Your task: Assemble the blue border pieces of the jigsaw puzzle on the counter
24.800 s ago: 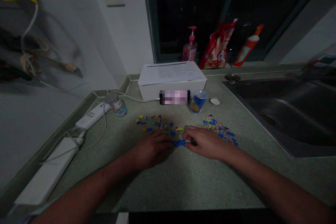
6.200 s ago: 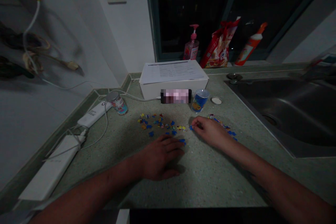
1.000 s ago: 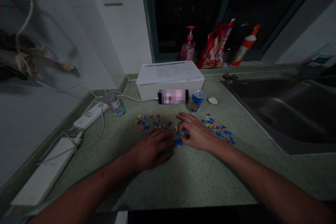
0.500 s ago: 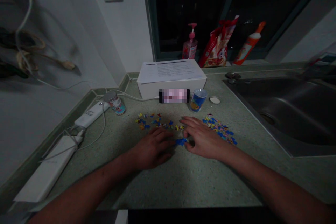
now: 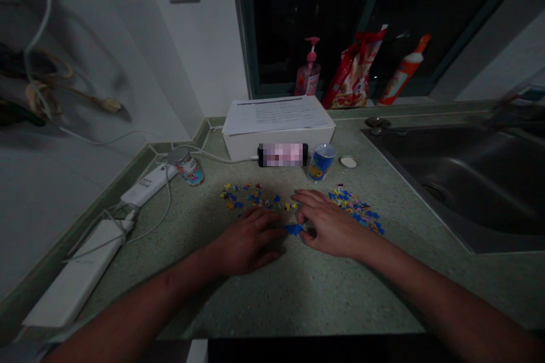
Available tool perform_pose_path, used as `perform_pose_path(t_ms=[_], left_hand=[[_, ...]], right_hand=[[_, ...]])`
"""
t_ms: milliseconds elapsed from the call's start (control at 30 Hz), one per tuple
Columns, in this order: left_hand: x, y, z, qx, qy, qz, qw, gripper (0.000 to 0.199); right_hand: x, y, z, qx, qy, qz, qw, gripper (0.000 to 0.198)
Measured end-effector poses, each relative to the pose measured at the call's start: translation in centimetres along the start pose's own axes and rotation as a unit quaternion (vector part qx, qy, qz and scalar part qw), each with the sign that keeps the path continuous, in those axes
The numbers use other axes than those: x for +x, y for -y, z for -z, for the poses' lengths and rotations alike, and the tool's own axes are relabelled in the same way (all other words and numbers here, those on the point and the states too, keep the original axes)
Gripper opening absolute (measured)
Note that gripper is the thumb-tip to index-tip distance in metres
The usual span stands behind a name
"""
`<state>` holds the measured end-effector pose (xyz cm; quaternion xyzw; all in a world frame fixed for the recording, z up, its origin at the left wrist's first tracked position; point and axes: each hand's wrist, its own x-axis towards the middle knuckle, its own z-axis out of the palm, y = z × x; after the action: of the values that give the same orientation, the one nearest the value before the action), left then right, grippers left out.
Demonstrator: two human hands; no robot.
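Observation:
Blue jigsaw puzzle pieces (image 5: 293,229) lie on the counter between my two hands. My right hand (image 5: 330,224) pinches their right end between thumb and index finger, its other fingers stretched forward. On the left, my left hand (image 5: 251,241) rests with fingers extended and apart, the index fingertip at the left edge of the blue pieces. Beyond the hands is a loose scatter of coloured puzzle pieces (image 5: 255,197), partly covered by my left fingers. A denser pile of puzzle pieces (image 5: 360,211) spreads just right of my right hand.
Behind the pieces stand a phone (image 5: 283,155) against a white box (image 5: 276,139), a blue canister (image 5: 321,163) and a round lid (image 5: 348,163). A lidded jar (image 5: 187,167) and white power strips (image 5: 80,272) are at left. A sink (image 5: 426,181) borders the right.
Both hands stay nearly in place. The left index fingertip has shifted very slightly right against the blue pieces, and the right fingers have barely moved.

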<state>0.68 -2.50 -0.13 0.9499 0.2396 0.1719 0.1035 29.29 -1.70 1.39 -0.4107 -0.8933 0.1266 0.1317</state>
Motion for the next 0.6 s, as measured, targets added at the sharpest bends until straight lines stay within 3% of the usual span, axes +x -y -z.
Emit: perform_pose_path(t_ms=[600], left_hand=[[0.12, -0.03, 0.03, -0.009, 0.032, 0.003, 0.999, 0.045]], right_hand=[[-0.05, 0.15, 0.48, -0.004, -0.003, 0.020, 1.000, 0.011]])
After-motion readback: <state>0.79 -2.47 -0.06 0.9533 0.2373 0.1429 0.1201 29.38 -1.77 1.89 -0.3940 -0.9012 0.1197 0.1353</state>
